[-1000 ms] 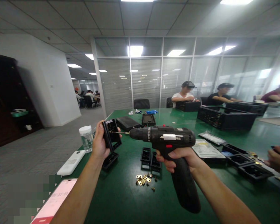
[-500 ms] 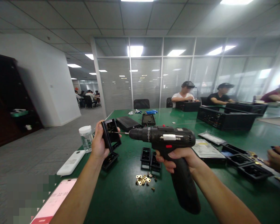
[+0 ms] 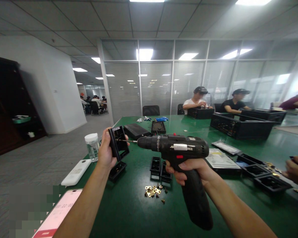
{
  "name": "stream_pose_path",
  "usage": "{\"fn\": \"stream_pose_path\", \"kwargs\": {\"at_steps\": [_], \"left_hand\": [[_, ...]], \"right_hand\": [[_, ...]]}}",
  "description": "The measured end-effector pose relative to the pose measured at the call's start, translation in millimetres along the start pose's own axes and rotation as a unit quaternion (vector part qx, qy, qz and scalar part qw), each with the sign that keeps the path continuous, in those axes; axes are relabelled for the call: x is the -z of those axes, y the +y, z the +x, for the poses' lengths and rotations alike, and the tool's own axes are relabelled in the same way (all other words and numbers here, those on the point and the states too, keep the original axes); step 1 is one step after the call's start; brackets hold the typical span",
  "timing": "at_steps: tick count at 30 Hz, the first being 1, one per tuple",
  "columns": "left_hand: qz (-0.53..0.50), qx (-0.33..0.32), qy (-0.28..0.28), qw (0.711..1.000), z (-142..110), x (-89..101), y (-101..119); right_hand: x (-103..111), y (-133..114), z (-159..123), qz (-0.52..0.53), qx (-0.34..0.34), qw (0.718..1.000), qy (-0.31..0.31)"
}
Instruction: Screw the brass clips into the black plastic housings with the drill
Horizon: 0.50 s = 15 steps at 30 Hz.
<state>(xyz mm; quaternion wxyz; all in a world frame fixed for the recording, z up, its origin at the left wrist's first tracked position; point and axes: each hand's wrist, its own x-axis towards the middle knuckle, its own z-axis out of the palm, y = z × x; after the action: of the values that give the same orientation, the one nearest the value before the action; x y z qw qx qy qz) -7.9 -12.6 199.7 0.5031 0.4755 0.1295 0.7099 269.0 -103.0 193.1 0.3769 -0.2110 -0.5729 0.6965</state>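
Observation:
My left hand [image 3: 106,152] grips a black plastic frame [image 3: 118,144], tilted upright above the table with its hollow side facing right. Wrapped around the handle of a black cordless drill [image 3: 181,147] is my right hand [image 3: 188,168], with a finger at the trigger. The drill's long bit [image 3: 129,141] points left and its tip reaches inside the frame; the exact contact point is too small to make out. Below the drill, two similar black frames [image 3: 155,167] lie next to a pile of small brass plates and screws [image 3: 152,191]. Another black frame [image 3: 118,170] rests under my left hand.
A lidded clear jar [image 3: 91,147], a white power bank [image 3: 76,172] and a phone [image 3: 61,211] line the table's left side. Black boxes [image 3: 242,127], a hard drive [image 3: 222,158] and more frames [image 3: 272,181] lie right. A co-worker's hand [image 3: 296,170] is at the right edge.
Hardly anything differs: the drill, its bit and the black frame keep the same position, and the whole view has shifted very slightly.

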Motion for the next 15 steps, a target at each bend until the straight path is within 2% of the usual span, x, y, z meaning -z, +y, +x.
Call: {"fn": "stream_pose_path", "kwargs": {"at_steps": [15], "left_hand": [[0.001, 0.003, -0.001, 1.000, -0.8, -1.1, 2.3]], "right_hand": [[-2.2, 0.3, -1.7, -0.009, 0.010, 1.000, 0.009]]}}
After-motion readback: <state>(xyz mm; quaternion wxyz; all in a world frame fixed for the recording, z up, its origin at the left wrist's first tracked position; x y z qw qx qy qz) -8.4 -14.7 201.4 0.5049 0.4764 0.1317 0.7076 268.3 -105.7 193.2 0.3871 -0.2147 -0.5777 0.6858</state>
